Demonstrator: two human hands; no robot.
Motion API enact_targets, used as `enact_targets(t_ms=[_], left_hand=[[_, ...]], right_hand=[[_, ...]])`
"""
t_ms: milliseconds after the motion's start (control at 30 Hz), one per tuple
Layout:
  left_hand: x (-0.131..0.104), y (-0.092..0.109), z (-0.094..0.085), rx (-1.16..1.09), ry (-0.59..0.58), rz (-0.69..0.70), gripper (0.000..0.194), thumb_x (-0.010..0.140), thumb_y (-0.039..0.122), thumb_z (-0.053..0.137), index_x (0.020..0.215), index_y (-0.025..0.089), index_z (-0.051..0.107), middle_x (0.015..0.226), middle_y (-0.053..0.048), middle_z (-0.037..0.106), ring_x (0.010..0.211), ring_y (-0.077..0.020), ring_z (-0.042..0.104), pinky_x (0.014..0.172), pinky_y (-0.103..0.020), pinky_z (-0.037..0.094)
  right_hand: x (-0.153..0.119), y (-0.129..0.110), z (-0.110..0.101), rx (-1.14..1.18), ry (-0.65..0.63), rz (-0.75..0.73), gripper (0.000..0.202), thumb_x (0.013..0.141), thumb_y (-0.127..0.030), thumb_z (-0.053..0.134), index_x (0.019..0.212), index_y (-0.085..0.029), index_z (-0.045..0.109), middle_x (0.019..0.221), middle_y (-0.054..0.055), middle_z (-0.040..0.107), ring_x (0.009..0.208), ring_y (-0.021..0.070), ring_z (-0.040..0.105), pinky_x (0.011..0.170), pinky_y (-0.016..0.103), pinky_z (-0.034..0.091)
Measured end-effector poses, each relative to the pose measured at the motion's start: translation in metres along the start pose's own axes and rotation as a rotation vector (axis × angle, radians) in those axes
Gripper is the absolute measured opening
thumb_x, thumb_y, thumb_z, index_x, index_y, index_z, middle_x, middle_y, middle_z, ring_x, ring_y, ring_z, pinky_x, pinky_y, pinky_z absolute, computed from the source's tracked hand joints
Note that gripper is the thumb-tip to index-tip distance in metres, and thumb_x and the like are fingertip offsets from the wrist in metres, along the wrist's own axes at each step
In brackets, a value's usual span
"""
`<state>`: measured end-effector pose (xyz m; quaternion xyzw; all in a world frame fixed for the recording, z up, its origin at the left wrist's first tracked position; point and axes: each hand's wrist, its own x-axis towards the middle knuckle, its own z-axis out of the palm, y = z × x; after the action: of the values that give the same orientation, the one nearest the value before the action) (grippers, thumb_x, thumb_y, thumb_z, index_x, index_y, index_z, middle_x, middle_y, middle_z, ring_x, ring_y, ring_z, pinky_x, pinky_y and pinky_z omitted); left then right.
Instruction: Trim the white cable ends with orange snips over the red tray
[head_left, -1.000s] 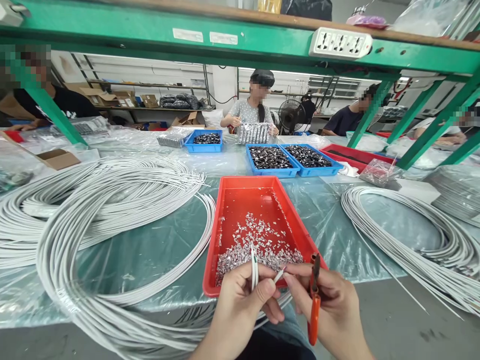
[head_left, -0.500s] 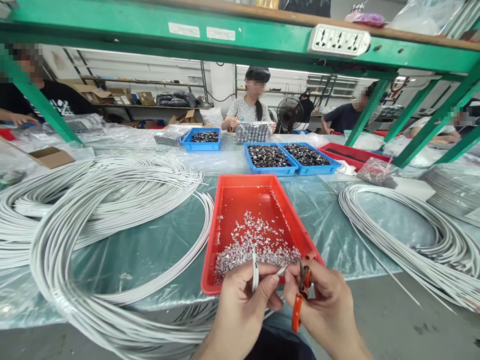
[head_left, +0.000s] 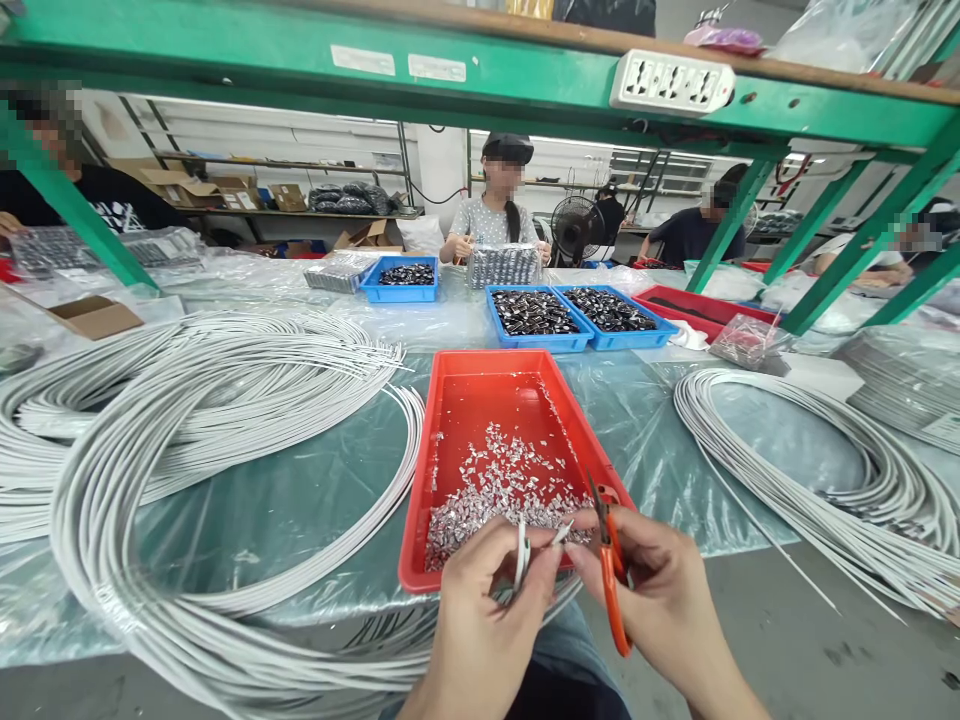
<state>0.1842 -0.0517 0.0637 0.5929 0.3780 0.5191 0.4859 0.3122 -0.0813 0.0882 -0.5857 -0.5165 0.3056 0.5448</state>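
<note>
My left hand (head_left: 491, 600) is closed around a white cable (head_left: 520, 555), pinching it near its end between thumb and forefinger. Opposite it, my right hand (head_left: 656, 590) holds orange-handled scissors (head_left: 613, 580) in its palm, with the dark blades pointing up and away. My right thumb and forefinger meet at the cable's tip, where a small pale end shows. Both hands are over the near edge of a red tray (head_left: 480, 362). Many small silvery scraps (head_left: 487, 500) lie in its near half.
Coiled white cables (head_left: 112, 480) cover the left side, and another cable coil (head_left: 810, 470) lies at right. Blue trays (head_left: 536, 340) of dark metallic parts stand beyond the red tray. A green frame (head_left: 450, 90) with a power strip (head_left: 671, 82) spans overhead. Co-workers sit across the table.
The scissors have swung in my right hand, so their blades now point up. The fingertips of both hands stay together at the cable's end. The view has shifted slightly.
</note>
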Motion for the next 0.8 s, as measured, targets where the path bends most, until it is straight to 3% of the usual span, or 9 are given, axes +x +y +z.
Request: enact_targets(t_ms=[167,300,400,500,667,733,800], left_hand=[[0.004,0.003,-0.006,-0.017,-0.186,-0.017,0.016,0.084,0.025,0.056,0.076,0.016,0.067,0.061,0.001,0.053,0.053,-0.0102,0.052,0.052,-0.021,0.043],[0.01,0.007,-0.016,-0.166,-0.396,-0.158,0.02,0.086,0.029,0.054,0.082,0.016,0.068,0.067,0.0,0.056,0.06,-0.01,0.056,0.058,-0.019,0.044],[0.012,0.007,-0.02,-0.25,-0.538,-0.289,0.018,0.084,0.031,0.058,0.08,0.014,0.064,0.066,0.0,0.057,0.06,-0.0095,0.054,0.06,-0.019,0.045],[0.011,0.005,-0.018,-0.098,-0.425,-0.239,0.017,0.08,0.028,0.061,0.071,0.015,0.06,0.061,0.002,0.054,0.055,-0.0088,0.047,0.055,-0.019,0.04],[0.008,0.002,-0.009,0.289,-0.125,0.166,0.015,0.079,0.013,0.057,0.064,0.015,0.058,0.061,0.0,0.056,0.055,-0.0107,0.052,0.053,-0.02,0.04],[0.007,0.001,-0.007,0.318,-0.08,0.22,0.014,0.079,0.011,0.058,0.065,0.014,0.059,0.06,0.0,0.056,0.053,-0.0107,0.052,0.052,-0.02,0.041],[0.004,-0.001,-0.006,0.279,-0.047,0.208,0.013,0.077,0.012,0.061,0.064,0.015,0.061,0.059,0.001,0.056,0.051,-0.01,0.05,0.051,-0.02,0.04]], right_hand=[[-0.001,-0.008,0.005,0.243,0.141,0.11,0.012,0.06,-0.021,0.078,0.063,-0.019,0.067,0.048,-0.008,0.047,0.044,0.0062,0.037,0.047,0.016,0.035],[0.0,-0.011,0.0,0.286,0.037,0.102,0.015,0.057,-0.014,0.079,0.057,-0.018,0.065,0.045,-0.01,0.035,0.043,0.0053,0.027,0.044,0.015,0.029],[-0.002,-0.011,-0.004,0.183,-0.021,0.048,0.015,0.064,-0.017,0.075,0.056,-0.016,0.061,0.047,-0.01,0.028,0.045,0.0061,0.021,0.043,0.018,0.024],[-0.005,-0.007,-0.004,0.074,-0.027,-0.016,0.017,0.069,-0.02,0.069,0.059,-0.016,0.057,0.05,-0.009,0.029,0.047,0.0069,0.023,0.044,0.02,0.021],[-0.01,0.002,0.003,-0.004,0.017,-0.091,0.014,0.071,-0.017,0.068,0.061,-0.015,0.059,0.053,-0.008,0.03,0.049,0.0087,0.027,0.047,0.023,0.024],[-0.012,0.002,0.001,0.094,-0.008,0.006,0.017,0.071,-0.022,0.069,0.061,-0.016,0.057,0.052,-0.008,0.031,0.047,0.0083,0.026,0.046,0.023,0.022],[-0.012,-0.001,-0.007,0.304,-0.139,0.167,0.025,0.07,-0.035,0.07,0.061,-0.018,0.053,0.044,-0.011,0.029,0.038,0.0056,0.021,0.042,0.022,0.018]])
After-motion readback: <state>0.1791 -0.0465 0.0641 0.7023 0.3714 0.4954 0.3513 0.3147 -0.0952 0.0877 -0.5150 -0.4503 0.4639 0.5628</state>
